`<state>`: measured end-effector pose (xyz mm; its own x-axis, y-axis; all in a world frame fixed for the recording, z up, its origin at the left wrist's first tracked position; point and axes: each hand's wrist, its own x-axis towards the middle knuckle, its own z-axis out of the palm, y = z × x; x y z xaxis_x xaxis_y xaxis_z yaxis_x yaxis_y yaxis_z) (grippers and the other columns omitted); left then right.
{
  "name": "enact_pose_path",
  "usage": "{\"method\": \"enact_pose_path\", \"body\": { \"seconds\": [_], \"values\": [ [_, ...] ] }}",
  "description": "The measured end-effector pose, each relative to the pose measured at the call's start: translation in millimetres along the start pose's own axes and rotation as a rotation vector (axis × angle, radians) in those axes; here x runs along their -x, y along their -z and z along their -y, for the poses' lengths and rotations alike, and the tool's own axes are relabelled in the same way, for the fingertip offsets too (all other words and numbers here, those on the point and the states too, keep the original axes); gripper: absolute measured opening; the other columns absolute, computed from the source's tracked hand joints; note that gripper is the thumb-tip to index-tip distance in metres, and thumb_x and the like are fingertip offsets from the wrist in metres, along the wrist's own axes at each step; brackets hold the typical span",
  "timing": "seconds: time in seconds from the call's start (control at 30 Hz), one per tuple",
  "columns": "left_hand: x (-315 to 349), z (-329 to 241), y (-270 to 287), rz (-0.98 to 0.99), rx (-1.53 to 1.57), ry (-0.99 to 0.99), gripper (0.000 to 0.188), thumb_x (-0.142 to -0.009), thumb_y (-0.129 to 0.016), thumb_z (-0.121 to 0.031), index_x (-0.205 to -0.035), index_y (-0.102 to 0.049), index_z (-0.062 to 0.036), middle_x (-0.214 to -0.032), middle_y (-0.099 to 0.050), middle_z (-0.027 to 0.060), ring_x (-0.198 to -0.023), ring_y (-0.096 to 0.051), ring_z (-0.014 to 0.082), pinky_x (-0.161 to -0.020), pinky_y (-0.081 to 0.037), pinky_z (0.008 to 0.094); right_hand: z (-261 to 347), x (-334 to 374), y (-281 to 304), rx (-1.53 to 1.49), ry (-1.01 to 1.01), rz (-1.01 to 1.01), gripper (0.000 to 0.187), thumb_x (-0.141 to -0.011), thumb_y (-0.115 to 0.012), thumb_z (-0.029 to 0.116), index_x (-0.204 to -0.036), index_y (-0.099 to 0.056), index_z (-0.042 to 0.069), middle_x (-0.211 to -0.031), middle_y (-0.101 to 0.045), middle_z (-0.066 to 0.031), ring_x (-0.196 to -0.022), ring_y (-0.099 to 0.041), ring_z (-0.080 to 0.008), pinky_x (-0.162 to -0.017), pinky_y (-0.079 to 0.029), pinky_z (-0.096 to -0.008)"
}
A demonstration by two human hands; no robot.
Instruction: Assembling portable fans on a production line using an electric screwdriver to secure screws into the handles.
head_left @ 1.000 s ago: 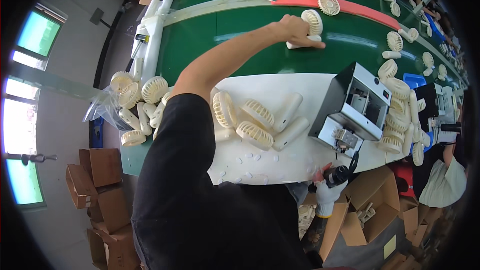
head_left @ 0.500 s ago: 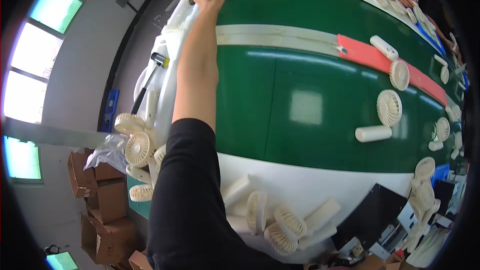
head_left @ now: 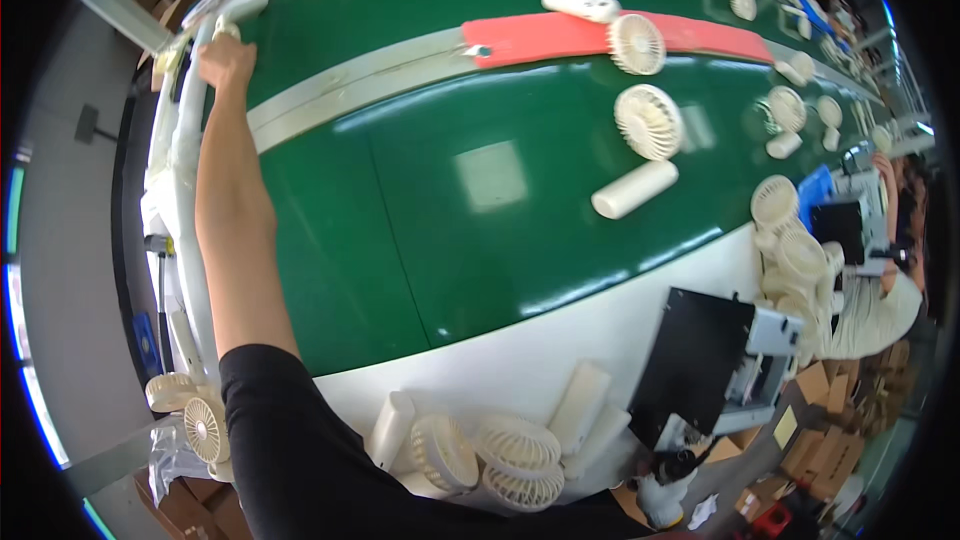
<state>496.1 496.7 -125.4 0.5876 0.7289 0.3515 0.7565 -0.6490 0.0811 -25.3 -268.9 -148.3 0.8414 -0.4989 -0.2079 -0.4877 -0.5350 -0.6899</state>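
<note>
My left arm, in a black sleeve, stretches to the far left corner of the green table mat. There my left hand [head_left: 228, 62] is closed on a cream handheld fan [head_left: 228, 28], which is mostly hidden by the fingers. A pale cylindrical handle [head_left: 244, 8] lies just beyond it. Below my sleeve, on the white near edge, several cream handheld fans [head_left: 444, 452] lie in a group. Another fan's round head [head_left: 648, 122] rests on the mat at the right, joined to its pale handle [head_left: 635, 189]. My right hand is out of the picture.
A pink strip [head_left: 540, 38] crosses the mat, with a fan [head_left: 636, 44] on it. At the near right stands a black-topped device [head_left: 690, 365] beside stacked fans [head_left: 800, 252]. A hammer [head_left: 160, 250] lies along the left edge. Co-workers' arms [head_left: 886, 190] show at the right.
The view has swung to the right, so my arm and the mat appear further left. My left hand stays at the far left corner, its fingers now more curled.
</note>
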Motion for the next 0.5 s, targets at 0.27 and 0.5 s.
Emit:
{"method": "enact_pose_path", "body": {
  "seconds": [0.27, 0.5],
  "values": [
    [56.2, -5.3, 121.7, -0.306, 0.151, -0.601, 0.04, -0.083, -0.068, -0.017, -0.12, -0.058, -0.0046, -0.12, -0.057, 0.019, -0.093, -0.065, 0.0412, -0.079, -0.055, 0.0497, 103.3, -54.5, 32.1, -0.727, -0.064, 0.841, 0.045, -0.066, -0.073, 0.006, -0.109, -0.061, -0.001, -0.078, -0.06, -0.0026, -0.064, -0.059, -0.0116, -0.055, -0.048, -0.0245],
    [322.8, -52.8, 349.3, -0.297, 0.567, -1.502, 0.049, -0.083, -0.068, -0.001, -0.127, -0.046, -0.0022, -0.125, -0.055, 0.0188, -0.105, -0.063, 0.0381, -0.077, -0.056, 0.0438, 119.5, -51.0, 57.3, -0.992, 0.242, 0.929, 0.112, -0.068, -0.084, 0.055, -0.146, -0.029, -0.005, -0.065, -0.052, 0.0016, -0.051, -0.049, -0.0093, -0.05, -0.041, -0.025]
  ]
}}
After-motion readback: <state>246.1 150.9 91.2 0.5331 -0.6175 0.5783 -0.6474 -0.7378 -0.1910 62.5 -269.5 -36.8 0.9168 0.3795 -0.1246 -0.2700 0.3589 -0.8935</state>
